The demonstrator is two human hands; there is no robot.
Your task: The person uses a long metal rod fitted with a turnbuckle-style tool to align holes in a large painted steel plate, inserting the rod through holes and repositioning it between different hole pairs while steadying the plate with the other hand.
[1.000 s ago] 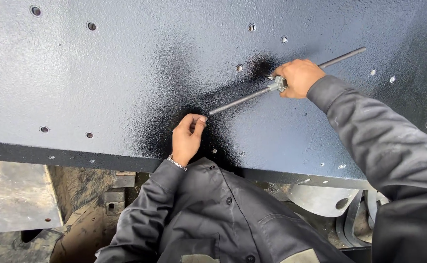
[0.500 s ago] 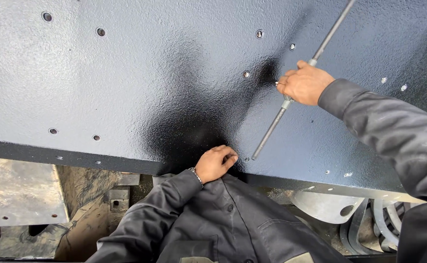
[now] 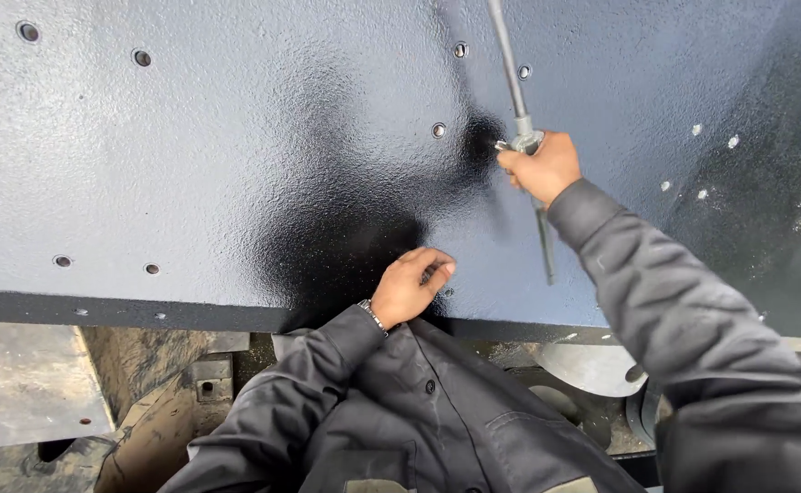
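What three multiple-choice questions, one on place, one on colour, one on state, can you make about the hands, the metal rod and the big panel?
1. Where does the left hand rest?
A. on the dark panel near its lower edge
B. on the rod
C. in a pocket

2. What colour are the jacket sleeves?
A. orange
B. dark grey
C. white

3. How is the right hand placed?
A. flat and open
B. closed around the long metal rod
C. out of view

Answers: 1 A, its fingers touch the panel by the edge; 2 B, both sleeves look dark grey; 3 B, its fingers wrap the rod at its joint.
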